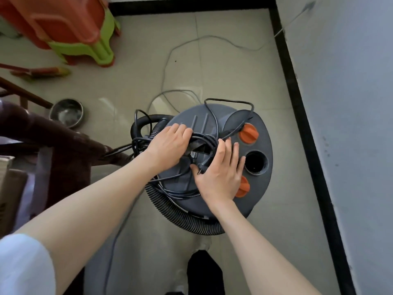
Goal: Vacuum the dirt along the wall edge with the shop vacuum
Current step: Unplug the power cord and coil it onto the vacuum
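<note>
Shop vacuum (pixel 223 128) lid carries a coiled black cord (pixel 204 141); left hand (pixel 170 143) fingers curl around it, right hand (pixel 221 175) fingers lie spread.

Stacked orange and green stools (pixel 70 28) at eleven o'clock; steel bowl (pixel 67 112) at nine; broom (pixel 40 72) above it.

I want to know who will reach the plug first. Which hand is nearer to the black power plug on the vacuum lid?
Right. The right hand touches the power plug at its thumb. The left hand rests up and left of it, on the coiled cord.
</note>
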A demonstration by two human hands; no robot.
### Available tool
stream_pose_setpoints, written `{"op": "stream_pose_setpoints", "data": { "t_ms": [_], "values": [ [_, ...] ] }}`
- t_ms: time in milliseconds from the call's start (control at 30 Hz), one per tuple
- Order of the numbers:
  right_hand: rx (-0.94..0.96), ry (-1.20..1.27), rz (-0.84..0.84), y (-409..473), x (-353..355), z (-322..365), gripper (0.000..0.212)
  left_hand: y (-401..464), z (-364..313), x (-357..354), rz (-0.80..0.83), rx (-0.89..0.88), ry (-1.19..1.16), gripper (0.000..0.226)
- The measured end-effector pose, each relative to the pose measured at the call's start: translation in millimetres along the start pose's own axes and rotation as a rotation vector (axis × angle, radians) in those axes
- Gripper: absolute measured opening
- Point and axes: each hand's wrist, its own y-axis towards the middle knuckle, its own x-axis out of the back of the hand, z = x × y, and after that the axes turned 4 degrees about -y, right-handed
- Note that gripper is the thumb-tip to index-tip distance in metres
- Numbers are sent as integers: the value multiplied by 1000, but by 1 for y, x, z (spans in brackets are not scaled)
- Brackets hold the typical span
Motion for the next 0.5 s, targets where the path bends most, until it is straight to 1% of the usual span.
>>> {"op": "stream_pose_setpoints", "data": {
  "t_ms": [100,233,367,500],
  "values": [
    [59,13,20,30,-9,22,98,6,31,2,29,100,-48,45],
    [120,20,54,66,-22,58,99,12,71,5,12,231,-128,42],
    [161,29,82,99,-34,101,99,16,122,4,-15,301,-132,43],
    [194,48,133,132,-48,149,94,24,177,7,0,367,-163,43]
  ]
}}
